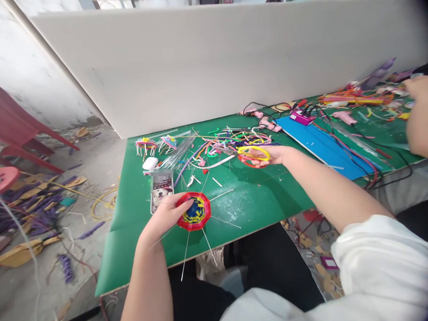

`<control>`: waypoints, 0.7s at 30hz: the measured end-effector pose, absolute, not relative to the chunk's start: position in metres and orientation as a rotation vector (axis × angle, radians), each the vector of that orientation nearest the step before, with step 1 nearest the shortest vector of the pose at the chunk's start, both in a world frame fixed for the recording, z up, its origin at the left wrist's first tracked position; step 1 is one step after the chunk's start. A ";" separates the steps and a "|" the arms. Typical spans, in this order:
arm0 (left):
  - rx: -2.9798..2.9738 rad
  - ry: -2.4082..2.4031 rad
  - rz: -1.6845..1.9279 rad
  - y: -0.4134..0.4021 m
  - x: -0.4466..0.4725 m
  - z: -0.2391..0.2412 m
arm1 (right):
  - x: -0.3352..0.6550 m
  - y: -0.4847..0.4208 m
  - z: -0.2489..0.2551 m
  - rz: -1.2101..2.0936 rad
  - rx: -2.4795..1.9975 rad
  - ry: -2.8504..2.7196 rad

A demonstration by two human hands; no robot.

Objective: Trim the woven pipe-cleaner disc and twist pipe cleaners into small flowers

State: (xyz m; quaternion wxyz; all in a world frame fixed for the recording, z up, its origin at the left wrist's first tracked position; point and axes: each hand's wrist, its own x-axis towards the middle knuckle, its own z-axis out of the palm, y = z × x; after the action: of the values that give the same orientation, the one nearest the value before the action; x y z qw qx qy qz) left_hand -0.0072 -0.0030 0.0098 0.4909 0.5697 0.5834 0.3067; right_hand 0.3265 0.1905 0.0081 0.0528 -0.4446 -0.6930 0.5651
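My left hand (169, 209) grips a round woven disc (195, 211) by its left edge, the thumb lying over its top. The disc is red at the rim, with yellow and dark blue rings inside. Thin stiff wires stick out around it past the table edge. My right hand (273, 156) is farther forward, closed around yellow-and-orange-handled scissors (256, 154), beside a pile of coloured pipe cleaners (218, 144). The fingers are partly hidden behind the handles, and the blades blend into the pile.
A phone (162, 192), a white case (150, 163), a wire bundle (179, 152) and two small colourful pieces (146, 145) lie on the green table (135, 242). Right of them are a blue board (328, 149), a purple charger (302, 117), cables and glue guns (270, 124). A co-worker's arm (427, 113) is far right.
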 end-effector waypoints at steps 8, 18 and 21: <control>1.332 1.413 0.800 -0.004 -0.007 0.010 | 0.328 0.181 0.013 1.539 -1.318 -2.411; 1.090 1.428 1.075 0.002 -0.012 0.001 | 0.309 0.153 0.034 1.628 -1.251 -2.331; 0.918 1.381 1.251 0.007 -0.011 -0.002 | 0.300 0.139 0.032 1.829 -1.029 -2.087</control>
State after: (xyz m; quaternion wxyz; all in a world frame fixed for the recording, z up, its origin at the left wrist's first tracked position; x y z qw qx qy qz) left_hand -0.0111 0.0068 -0.0025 0.5073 0.3808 0.5729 0.5191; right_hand 0.3003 0.1392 0.0320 0.0909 -0.3462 -0.7023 0.6153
